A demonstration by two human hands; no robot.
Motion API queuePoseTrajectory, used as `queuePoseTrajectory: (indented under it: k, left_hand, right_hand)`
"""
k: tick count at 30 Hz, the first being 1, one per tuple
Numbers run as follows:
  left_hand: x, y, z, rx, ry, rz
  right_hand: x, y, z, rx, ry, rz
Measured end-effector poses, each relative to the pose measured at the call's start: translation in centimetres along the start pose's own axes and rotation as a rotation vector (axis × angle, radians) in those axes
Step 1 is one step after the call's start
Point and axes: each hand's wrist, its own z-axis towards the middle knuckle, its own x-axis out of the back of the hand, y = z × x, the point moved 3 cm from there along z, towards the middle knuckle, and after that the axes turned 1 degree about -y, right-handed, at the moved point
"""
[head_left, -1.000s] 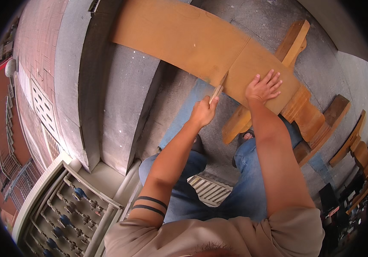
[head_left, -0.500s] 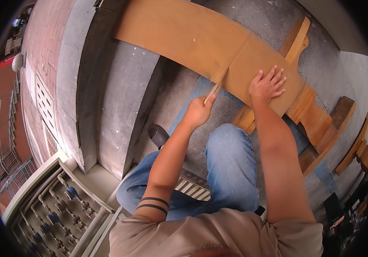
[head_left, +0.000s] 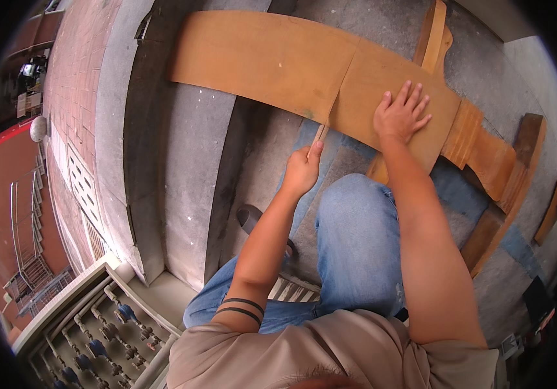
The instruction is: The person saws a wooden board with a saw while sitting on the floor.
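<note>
My left hand (head_left: 302, 170) is wrapped round the pale handle (head_left: 320, 133) of what looks like a handsaw, seen edge-on, with the thumb along it. Its dark, thin blade meets the near edge of a long orange-brown board (head_left: 259, 61). From that spot a thin line runs across the board to its far edge; I cannot tell how deep it goes. To the right of the line, my right hand (head_left: 402, 118) lies flat on the board, fingers spread and empty. The board reaches left over a concrete step and rests on wooden pieces at the right.
Curved wooden pieces (head_left: 486, 152) lie under and beside the board's right end. Another brown timber (head_left: 515, 185) lies farther right. Grey concrete steps (head_left: 191, 162) drop away at the left. Pipes with blue valves (head_left: 97, 347) sit in a recess at lower left. My bent knee (head_left: 359, 220) is close below the board.
The view has shifted, so the board and steps sit lower in the picture. My left hand and the handle have moved slightly against the board edge; my right hand stays pressed on it.
</note>
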Motion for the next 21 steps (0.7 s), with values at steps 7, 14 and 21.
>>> queuePoseTrajectory:
  k: [7, 14, 21]
  left_hand:
    - [1.2, -3.4, -6.1, -0.010, -0.049, -0.012]
    - [-0.5, -2.6, -1.6, -0.018, -0.003, -0.052]
    - [0.7, -1.8, -3.6, 0.025, -0.014, -0.070]
  right_hand:
    - [0.0, 0.9, 0.0, -0.027, -0.006, -0.034]
    - [0.2, 0.7, -0.3, -0.028, -0.038, -0.023]
    - [0.3, 0.3, 0.0, -0.016, -0.037, -0.002]
